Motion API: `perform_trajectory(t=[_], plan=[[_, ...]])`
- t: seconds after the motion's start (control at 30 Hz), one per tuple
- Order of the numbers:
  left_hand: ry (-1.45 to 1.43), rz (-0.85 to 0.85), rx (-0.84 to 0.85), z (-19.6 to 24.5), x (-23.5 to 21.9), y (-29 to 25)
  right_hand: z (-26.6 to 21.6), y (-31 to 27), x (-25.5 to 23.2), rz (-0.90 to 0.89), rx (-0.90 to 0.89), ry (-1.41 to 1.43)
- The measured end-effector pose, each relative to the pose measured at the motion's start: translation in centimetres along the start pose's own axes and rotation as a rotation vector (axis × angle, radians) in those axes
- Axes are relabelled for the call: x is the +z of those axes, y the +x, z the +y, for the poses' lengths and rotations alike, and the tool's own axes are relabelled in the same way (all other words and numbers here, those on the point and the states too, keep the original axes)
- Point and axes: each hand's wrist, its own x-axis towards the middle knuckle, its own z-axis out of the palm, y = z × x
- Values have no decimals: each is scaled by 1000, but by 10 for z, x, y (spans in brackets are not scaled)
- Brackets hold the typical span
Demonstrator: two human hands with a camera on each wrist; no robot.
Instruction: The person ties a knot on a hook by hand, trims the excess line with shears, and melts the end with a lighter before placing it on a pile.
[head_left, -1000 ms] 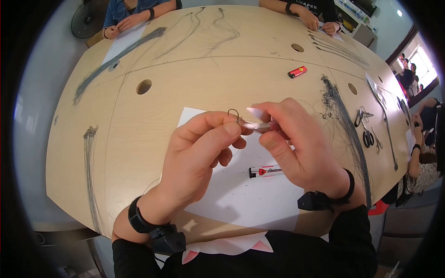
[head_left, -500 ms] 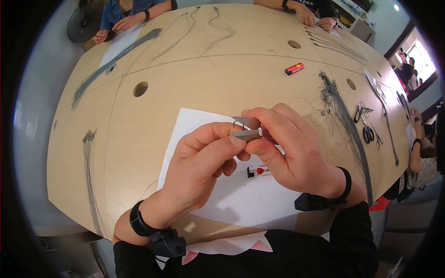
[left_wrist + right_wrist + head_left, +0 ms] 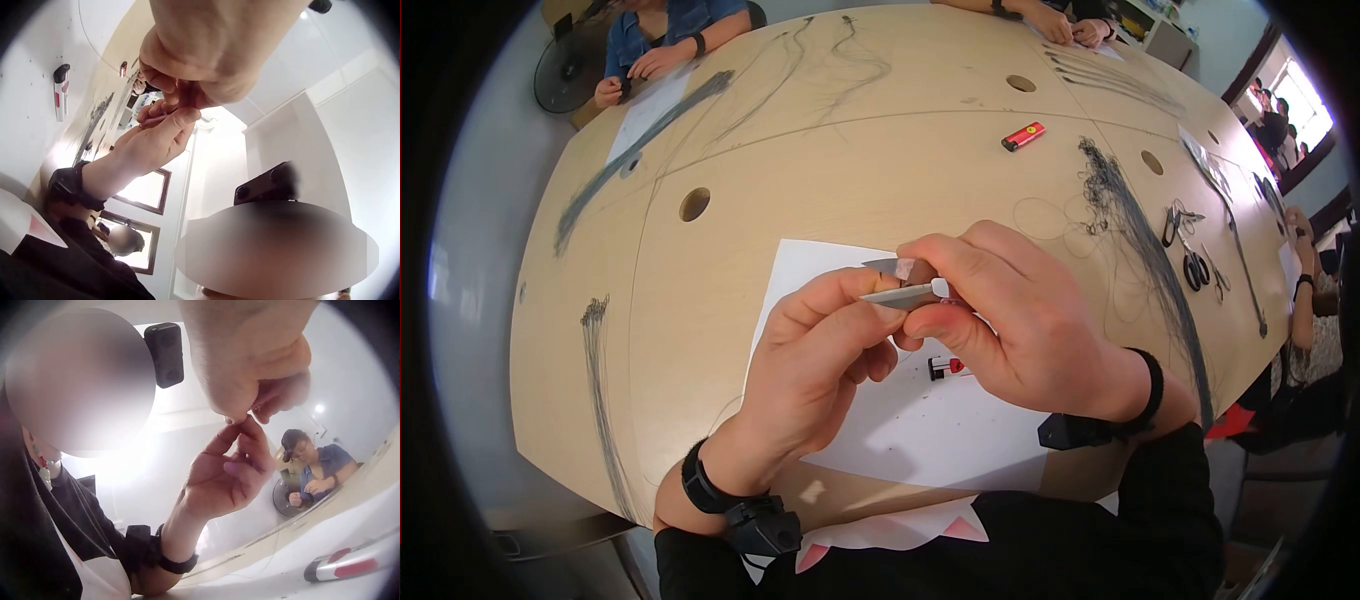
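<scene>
Over the white paper point(image 3: 940, 440), the right hand point(image 3: 1020, 320) grips a small cutting tool point(image 3: 900, 294) with two pointed metal blades held apart, pointing left. Thumb and forefinger of the left hand point(image 3: 805, 350) pinch together at the blades; what they hold is mostly covered, with a little dark strand visible. In the left wrist view, the right hand point(image 3: 153, 147) meets the left hand point(image 3: 206, 50). The right wrist view shows the left hand's point(image 3: 219, 478) fingertips raised against the right hand point(image 3: 250, 362).
A clear tube-like item with red marking point(image 3: 945, 368) lies on the paper. Beyond are a red lighter point(image 3: 1024, 137), tangled dark strands point(image 3: 1135, 225), scissors point(image 3: 1195, 270) and a strand bundle point(image 3: 598, 390). Two people sit across the table point(image 3: 800, 170).
The right hand has moved left against the left hand, bringing the blades over the left fingertips. The dark loop that stood above the left fingers is now mostly hidden.
</scene>
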Motion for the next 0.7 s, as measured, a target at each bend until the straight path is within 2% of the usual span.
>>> perform_trajectory(t=[0.4, 0.7], plan=[[-7, -11, 7, -2, -2, 0, -2, -2, 0, -19, 22, -27], [43, -11, 117, -6, -3, 1, -3, -1, -1, -6, 34, -32]])
